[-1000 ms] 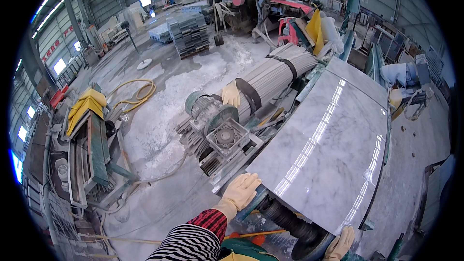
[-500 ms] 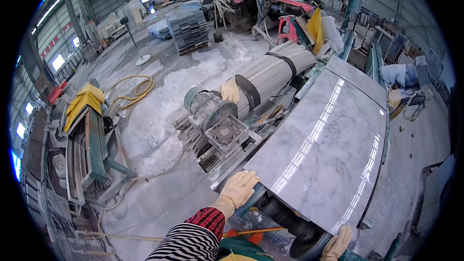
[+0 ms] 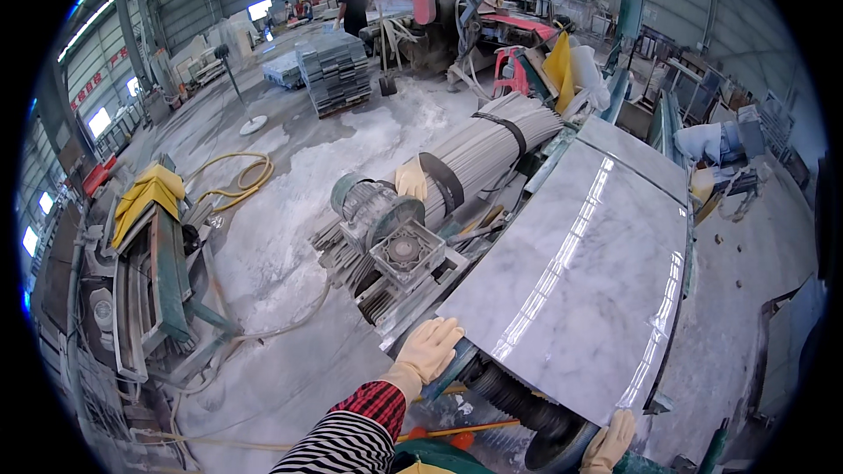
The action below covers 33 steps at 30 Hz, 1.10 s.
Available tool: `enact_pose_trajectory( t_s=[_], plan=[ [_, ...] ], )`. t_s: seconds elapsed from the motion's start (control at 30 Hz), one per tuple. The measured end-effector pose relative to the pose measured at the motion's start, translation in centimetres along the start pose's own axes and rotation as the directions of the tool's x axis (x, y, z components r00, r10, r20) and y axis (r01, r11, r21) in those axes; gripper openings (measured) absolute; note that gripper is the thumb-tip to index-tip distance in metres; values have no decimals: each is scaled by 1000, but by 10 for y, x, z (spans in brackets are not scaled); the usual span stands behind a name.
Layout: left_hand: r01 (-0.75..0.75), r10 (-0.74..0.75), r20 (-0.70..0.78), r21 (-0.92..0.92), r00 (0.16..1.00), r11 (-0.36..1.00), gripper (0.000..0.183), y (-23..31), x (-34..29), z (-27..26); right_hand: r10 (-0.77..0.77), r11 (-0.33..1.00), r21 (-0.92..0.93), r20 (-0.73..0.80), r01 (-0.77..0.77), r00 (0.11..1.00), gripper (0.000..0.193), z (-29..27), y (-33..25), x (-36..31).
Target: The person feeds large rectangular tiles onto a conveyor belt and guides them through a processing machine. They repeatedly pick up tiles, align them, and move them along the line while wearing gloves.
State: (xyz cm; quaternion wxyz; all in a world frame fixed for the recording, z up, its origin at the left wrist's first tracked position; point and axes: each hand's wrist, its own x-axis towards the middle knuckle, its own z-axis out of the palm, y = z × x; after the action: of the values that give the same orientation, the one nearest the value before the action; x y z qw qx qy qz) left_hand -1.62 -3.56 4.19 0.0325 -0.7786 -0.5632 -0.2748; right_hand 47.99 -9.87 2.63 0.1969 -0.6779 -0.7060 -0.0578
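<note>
My left hand [image 3: 428, 353], in a cream rubber glove, lies with fingers stretched out at the near left corner of a polished white marble slab [image 3: 562, 272] with grey veins. My right hand [image 3: 609, 443], gloved the same, has its fingers extended against the slab's near right corner. Neither hand is wrapped round anything. The slab lies on a long green machine bed. Below its near edge, between my hands, a dark ridged roller [image 3: 518, 399] shows. A second slab piece [image 3: 632, 156] sits beyond a thin straight seam.
Left of the bed stand a grey motor [image 3: 378, 215] and a long bundle of pale strips [image 3: 492, 145] with a loose glove [image 3: 410, 178] on top. A yellow hose [image 3: 255, 177] coils on the wet floor. Farther back are stacked slabs [image 3: 334, 75] and a person [image 3: 352, 4].
The view has tilted slightly, shifting the far scene down and left. My hands stay at the slab's near corners. The person at the back now stands more upright.
</note>
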Motion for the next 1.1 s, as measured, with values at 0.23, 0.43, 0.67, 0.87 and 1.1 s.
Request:
enact_pose_trajectory(
  t_s=[0.23,0.43,0.67,0.87,1.1],
  plan=[
    [-37,37,8,-8,999,999,46,-3,-7,4,-165,986,-18,-108,164,980,44,4,8,-10],
    [-10,9,71,11,997,1000,46,-3,-13,7,-21,999,45,-39,22,999,45,-9,-7,-9],
    [56,-52,310,-6,949,998,50,-14,-11,7,-119,993,-10,-178,119,977,44,23,14,-23],
    [118,-95,417,-30,904,993,59,-22,-13,-4,-126,992,-16,-163,125,979,44,20,7,-22],
    [124,-83,423,-71,902,990,65,-20,-11,3,-94,995,-27,-163,91,982,45,16,12,-29]
  ],
)
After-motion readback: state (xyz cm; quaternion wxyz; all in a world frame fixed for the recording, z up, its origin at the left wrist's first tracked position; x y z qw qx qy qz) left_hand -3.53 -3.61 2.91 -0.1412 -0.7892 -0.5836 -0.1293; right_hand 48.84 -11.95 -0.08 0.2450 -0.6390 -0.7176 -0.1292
